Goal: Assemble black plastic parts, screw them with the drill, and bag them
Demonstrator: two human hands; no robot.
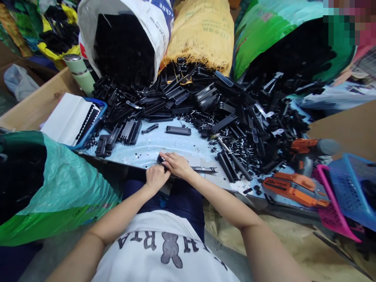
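My left hand (156, 177) and my right hand (177, 163) meet at the near edge of a pale blue work surface (164, 145). Both are closed around a small black plastic part (161, 161) pinched between them. A long dark metal strip (204, 169) lies flat just right of my right hand. A flat black ribbed piece (178, 130) lies a little beyond my hands, with a small black lever-shaped piece (149, 128) to its left.
A big heap of black plastic parts (235, 113) covers the far and right side. Sacks of parts stand behind: white (123, 43), yellow (202, 31), green (282, 43). An orange power drill (305, 150), pink and blue baskets (349, 188), a green bag (53, 188) and a green flask (79, 72) surround me.
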